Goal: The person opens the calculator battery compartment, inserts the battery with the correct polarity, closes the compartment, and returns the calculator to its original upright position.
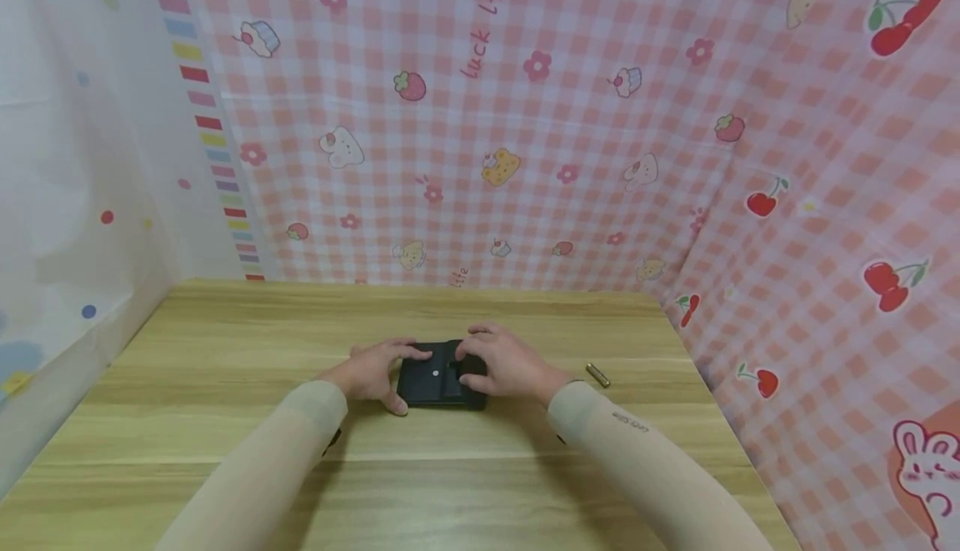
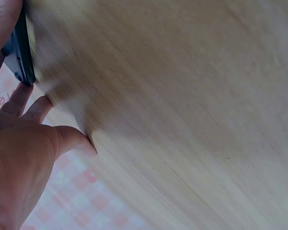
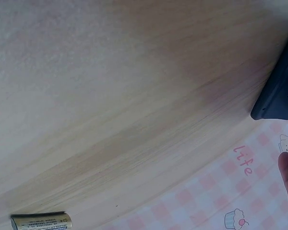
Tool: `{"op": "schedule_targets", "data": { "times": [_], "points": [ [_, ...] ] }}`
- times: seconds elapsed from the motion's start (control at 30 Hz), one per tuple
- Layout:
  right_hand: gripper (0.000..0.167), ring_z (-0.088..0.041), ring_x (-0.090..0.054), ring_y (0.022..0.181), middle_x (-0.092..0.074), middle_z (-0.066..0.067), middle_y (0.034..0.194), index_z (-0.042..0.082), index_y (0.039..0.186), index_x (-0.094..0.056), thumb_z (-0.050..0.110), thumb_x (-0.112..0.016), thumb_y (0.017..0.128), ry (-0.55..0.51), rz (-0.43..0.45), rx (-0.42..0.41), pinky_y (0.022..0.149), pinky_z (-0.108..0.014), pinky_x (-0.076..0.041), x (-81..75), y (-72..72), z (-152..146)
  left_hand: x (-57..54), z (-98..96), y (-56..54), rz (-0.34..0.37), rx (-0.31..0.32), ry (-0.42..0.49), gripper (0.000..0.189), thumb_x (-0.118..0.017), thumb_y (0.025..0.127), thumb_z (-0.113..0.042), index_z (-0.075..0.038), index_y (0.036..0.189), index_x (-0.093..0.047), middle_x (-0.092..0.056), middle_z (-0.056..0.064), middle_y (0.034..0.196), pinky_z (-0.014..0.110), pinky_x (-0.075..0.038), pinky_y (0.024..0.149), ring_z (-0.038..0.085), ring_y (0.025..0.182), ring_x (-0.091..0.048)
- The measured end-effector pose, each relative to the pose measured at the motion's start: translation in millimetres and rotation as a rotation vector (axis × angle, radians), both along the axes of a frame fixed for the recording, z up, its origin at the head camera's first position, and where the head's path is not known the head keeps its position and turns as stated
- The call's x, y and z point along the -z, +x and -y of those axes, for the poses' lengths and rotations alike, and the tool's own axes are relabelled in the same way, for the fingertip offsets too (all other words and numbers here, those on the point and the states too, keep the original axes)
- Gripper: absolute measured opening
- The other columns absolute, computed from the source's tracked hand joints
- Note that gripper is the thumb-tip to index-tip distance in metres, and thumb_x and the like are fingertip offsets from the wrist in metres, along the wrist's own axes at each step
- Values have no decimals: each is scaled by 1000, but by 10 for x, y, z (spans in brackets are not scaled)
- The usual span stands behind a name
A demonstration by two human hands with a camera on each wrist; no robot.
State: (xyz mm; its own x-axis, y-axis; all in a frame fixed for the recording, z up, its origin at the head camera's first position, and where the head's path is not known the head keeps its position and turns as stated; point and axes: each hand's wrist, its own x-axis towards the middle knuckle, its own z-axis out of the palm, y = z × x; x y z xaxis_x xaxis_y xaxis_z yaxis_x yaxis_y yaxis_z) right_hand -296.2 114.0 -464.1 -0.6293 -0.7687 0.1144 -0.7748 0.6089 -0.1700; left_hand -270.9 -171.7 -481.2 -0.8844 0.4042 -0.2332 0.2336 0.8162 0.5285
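Observation:
A flat, black rectangular device [image 1: 424,383] with a small white dot on its upper face lies on the wooden table. My left hand [image 1: 375,374] holds its left end, thumb at the near corner and a finger across the top. In the left wrist view the dark edge of the device [image 2: 23,52] shows between thumb and fingers. My right hand [image 1: 510,365] is bent over the right end, thumb and fingertips around a dark part there; much of that part is hidden. To the right of this hand lies a gold-coloured battery [image 1: 597,375].
The wooden table [image 1: 420,484] ends against a pink checked cloth [image 1: 525,117] behind and on the right. White dotted cloth [image 1: 82,159] hangs at the left.

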Motion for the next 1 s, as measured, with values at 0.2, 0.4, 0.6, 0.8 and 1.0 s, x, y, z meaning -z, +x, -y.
{"op": "schedule_targets", "data": {
  "times": [0.2,0.4,0.6,0.8,1.0],
  "points": [
    [31,-29,-53,149,-74,-1,137,22,124,-72,39,-78,99,-16,10,18,123,-50,-46,21,13,-10,10,-13,-1,5,-3,0,94,-100,73,-29,-33,156,-56,-32,12,176,84,-10,122,43,162,-29],
    [32,-31,-54,147,-75,-3,133,20,124,-72,39,-78,98,-21,-9,23,122,-50,-46,-6,31,-41,20,-17,-7,0,5,4,94,-100,74,-30,-33,156,-56,-32,12,176,84,-11,123,43,162,-30],
    [32,-33,-53,148,-79,-1,122,20,126,-71,37,-77,99,-40,13,34,123,-53,-45,-84,63,-81,30,-11,-12,-1,5,-1,94,-100,74,-30,-32,156,-56,-32,12,176,79,-15,124,43,161,-32],
    [32,-35,-52,148,-73,0,136,21,128,-69,37,-75,101,-42,34,59,123,-57,-43,-140,81,-132,33,-1,-6,4,-5,6,94,-101,72,-29,-34,156,-57,-31,12,176,80,-13,124,45,161,-32],
    [33,-37,-49,150,-72,-1,137,20,128,-70,36,-77,100,-48,47,111,124,-62,-39,-165,87,-203,9,3,3,3,3,26,95,-101,72,-29,-32,155,-57,-32,13,176,81,-12,124,46,161,-31]
  ]
}}
